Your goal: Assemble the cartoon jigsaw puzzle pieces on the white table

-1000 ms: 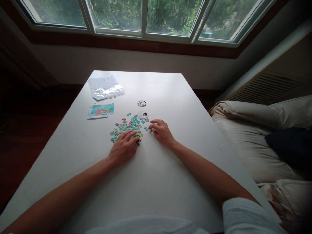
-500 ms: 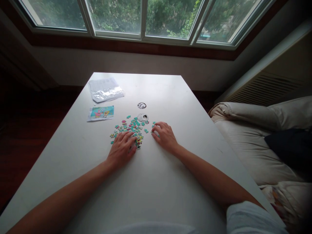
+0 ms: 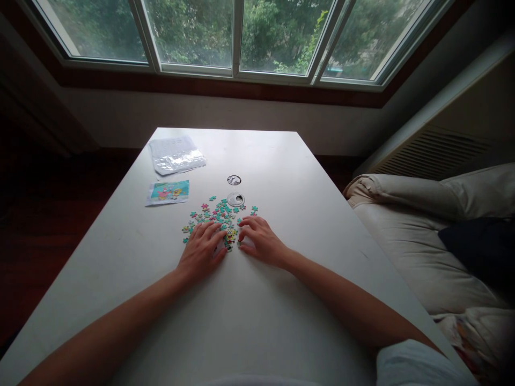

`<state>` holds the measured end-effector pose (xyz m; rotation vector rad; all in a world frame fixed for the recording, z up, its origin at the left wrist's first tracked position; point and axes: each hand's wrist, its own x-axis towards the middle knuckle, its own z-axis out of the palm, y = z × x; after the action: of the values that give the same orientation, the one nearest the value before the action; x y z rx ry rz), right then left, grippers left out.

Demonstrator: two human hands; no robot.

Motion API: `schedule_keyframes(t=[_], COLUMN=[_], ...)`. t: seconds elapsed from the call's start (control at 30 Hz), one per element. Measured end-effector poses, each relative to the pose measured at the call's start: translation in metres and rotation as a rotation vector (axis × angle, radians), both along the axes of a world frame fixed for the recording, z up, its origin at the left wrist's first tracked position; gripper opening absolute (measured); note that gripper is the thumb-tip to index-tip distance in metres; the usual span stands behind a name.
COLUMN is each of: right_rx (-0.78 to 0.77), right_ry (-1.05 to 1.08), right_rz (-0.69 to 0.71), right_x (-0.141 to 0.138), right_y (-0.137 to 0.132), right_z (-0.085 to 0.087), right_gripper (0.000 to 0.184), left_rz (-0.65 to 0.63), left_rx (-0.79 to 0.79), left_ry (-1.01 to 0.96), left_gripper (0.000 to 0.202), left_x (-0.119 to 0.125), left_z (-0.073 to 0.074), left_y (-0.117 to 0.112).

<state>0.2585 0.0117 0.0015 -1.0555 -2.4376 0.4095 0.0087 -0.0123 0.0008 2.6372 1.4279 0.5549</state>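
A loose heap of jigsaw puzzle pieces (image 3: pixel 221 213), mostly turquoise with some pink and yellow, lies on the white table (image 3: pixel 257 311). My left hand (image 3: pixel 204 245) rests over the near left part of the heap, fingers spread, covering some pieces. On the near right side, my right hand (image 3: pixel 258 239) has its fingers apart and curved, the tips beside the yellow puzzle pieces (image 3: pixel 230 235). Small pieces lie close to its fingertips, but no held piece shows. A few turquoise pieces (image 3: pixel 255 209) sit just beyond the right hand.
Behind the heap are a round metal-looking ring (image 3: pixel 235 199) and a smaller dark-rimmed disc (image 3: pixel 234 180). A colourful picture card (image 3: pixel 168 192) and a clear plastic packet (image 3: pixel 177 155) lie at the far left. A light sofa (image 3: pixel 398 236) stands right of the table.
My right hand has moved left and nearer to me, up to the heap's right edge. My left hand stays over the pieces. The view has tilted up slightly.
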Motion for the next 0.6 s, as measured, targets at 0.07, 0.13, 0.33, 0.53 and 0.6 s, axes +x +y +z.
schedule_keyframes(t=[0.07, 0.13, 0.33, 0.53, 0.6], right_rx=[0.015, 0.027, 0.058, 0.096, 0.119], right_ry=[0.005, 0.012, 0.014, -0.009, -0.024], right_rz=[0.024, 0.025, 0.003, -0.001, -0.001], right_x=[-0.004, -0.008, -0.014, -0.016, -0.016], right_y=[-0.003, -0.004, -0.006, -0.007, -0.007], right_z=[0.000, -0.002, -0.006, -0.004, -0.003], right_gripper=[0.016, 0.017, 0.016, 0.015, 0.014], left_rz=[0.001, 0.002, -0.011, -0.031, -0.030], left_rx=[0.001, 0.001, 0.000, 0.009, 0.007], left_ry=[0.000, 0.003, 0.001, -0.034, -0.033], left_gripper=[0.039, 0.039, 0.041, 0.042, 0.042], left_x=[0.000, 0.000, 0.000, -0.001, -0.001], left_z=[-0.001, -0.001, -0.002, -0.006, -0.006], left_y=[0.001, 0.001, 0.002, 0.003, 0.004])
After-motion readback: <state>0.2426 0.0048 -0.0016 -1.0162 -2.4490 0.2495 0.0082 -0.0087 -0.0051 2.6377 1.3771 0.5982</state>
